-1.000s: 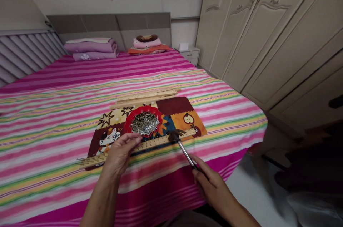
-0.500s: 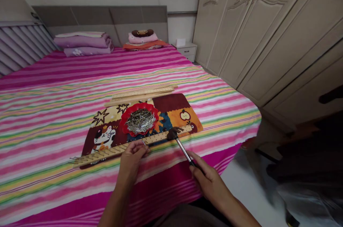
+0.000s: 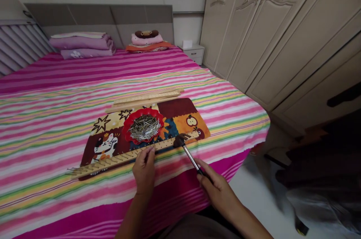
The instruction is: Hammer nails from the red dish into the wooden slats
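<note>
My left hand (image 3: pixel 144 169) is closed in a pinch at the near edge of a long wooden strip (image 3: pixel 166 143), apparently holding a small nail against it. That strip lies across a patchwork mat (image 3: pixel 186 114) and carries a row of nails along its left part. My right hand (image 3: pixel 216 186) grips the handle of a small hammer (image 3: pixel 186 150), whose dark head rests on the strip right of my left hand. A red dish (image 3: pixel 142 116) heaped with loose nails stands on the mat just behind the strip.
More wooden strips (image 3: pixel 146 98) lie behind the mat on the striped bedspread (image 3: pixel 56 111). Folded bedding (image 3: pixel 83 43) and a plush toy (image 3: pixel 146 35) are at the headboard. A wardrobe (image 3: pixel 282 32) fills the right wall, with a nightstand (image 3: pixel 194 52) beside it.
My left hand drew back from the red dish and came down to the wooden strip, fingers pinched. The hammer head stayed on the strip. The view shifted slightly right.
</note>
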{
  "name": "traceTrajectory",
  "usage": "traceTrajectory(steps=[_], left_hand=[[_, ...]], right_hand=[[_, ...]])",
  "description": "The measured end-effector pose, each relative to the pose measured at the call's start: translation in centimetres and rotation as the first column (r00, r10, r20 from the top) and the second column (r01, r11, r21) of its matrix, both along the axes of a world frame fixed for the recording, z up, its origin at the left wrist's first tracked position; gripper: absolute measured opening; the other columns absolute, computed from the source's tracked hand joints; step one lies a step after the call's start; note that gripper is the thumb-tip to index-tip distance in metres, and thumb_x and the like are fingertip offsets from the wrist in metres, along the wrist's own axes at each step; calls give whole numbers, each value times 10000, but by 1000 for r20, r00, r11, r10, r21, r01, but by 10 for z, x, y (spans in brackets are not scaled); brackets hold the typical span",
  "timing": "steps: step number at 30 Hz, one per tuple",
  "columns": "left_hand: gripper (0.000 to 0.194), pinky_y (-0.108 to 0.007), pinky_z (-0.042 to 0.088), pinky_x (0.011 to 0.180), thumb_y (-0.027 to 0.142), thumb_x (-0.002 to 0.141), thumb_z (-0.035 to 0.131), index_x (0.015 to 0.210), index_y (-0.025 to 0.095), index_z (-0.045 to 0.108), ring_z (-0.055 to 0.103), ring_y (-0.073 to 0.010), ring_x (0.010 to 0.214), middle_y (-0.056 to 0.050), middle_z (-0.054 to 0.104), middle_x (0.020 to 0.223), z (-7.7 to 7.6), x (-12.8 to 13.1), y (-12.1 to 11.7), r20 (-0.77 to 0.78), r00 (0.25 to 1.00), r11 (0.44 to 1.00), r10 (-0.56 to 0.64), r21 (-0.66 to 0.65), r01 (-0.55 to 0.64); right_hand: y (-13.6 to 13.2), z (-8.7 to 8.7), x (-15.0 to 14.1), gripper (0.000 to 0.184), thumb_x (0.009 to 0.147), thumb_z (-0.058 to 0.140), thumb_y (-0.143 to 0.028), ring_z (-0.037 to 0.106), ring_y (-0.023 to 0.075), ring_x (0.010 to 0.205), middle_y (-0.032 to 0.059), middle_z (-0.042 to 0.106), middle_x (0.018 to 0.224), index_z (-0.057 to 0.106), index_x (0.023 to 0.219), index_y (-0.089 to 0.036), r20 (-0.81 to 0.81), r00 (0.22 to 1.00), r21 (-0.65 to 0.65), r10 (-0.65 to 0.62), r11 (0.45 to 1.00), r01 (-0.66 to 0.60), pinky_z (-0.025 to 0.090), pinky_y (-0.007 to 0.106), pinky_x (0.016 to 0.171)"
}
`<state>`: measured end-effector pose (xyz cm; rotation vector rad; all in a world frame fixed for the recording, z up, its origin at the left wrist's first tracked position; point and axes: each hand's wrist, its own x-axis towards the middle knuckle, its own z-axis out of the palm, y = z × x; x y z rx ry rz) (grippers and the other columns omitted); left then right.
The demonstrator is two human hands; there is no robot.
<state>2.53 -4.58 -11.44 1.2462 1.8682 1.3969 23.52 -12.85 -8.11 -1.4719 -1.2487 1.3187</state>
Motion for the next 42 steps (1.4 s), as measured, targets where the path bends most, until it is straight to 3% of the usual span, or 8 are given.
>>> traceTrajectory(steps=[6, 17, 23, 27, 35, 42], left_hand=[[274, -335, 447, 913, 435, 783, 527, 843, 210, 673, 614, -190, 934, -49, 688, 911, -7, 1, 3, -91, 996, 998, -21, 62, 27], [260, -335, 450, 894, 413, 804, 503, 851, 215, 665, 612, -190, 909, -48, 685, 886, -12, 4, 6, -173, 985, 996, 8, 85, 7], [278, -332, 447, 892, 413, 811, 490, 879, 204, 662, 611, -189, 905, -55, 684, 899, -12, 6, 6, -154, 988, 996, 25, 88, -12], [276, -321, 452, 882, 417, 806, 497, 862, 199, 657, 614, -185, 897, -54, 681, 889, -12, 7, 7, -132, 990, 997, 46, 73, -37], [274, -317, 479, 848, 439, 770, 548, 832, 201, 668, 631, -174, 861, -38, 693, 867, -23, 7, 9, -65, 995, 990, 75, 128, -66], [252, -299, 491, 822, 427, 769, 561, 829, 206, 668, 637, -166, 841, -25, 701, 856, -21, 9, 8, -32, 997, 989, 76, 134, -71]], right_hand=[[-1, -2, 0, 489, 861, 501, -363, 621, 176, 849, 26, 693, 987, 529, 1331, -227, 38, 999, 34, 20, 999, -21, 493, 286, 768], [-2, -3, -2, 492, 889, 456, -348, 519, 126, 593, -24, 613, 710, 475, 1364, -223, 24, 997, 5, 71, 997, -71, 453, 241, 590], [-3, -2, -2, 471, 892, 461, -341, 581, 162, 730, -8, 621, 743, 493, 1348, -226, 62, 995, 33, 80, 996, -82, 479, 266, 702], [-3, -1, -2, 470, 899, 445, -347, 586, 160, 664, -17, 630, 692, 484, 1353, -232, 57, 993, 12, 102, 995, -103, 487, 261, 651], [-2, -1, -4, 475, 895, 452, -348, 622, 176, 743, 7, 689, 843, 479, 1354, -234, 41, 993, 14, 110, 994, -111, 500, 281, 699], [-3, -2, -3, 460, 901, 457, -331, 614, 205, 982, 15, 673, 1091, 478, 1355, -258, 57, 992, 24, 109, 994, -111, 486, 303, 827]])
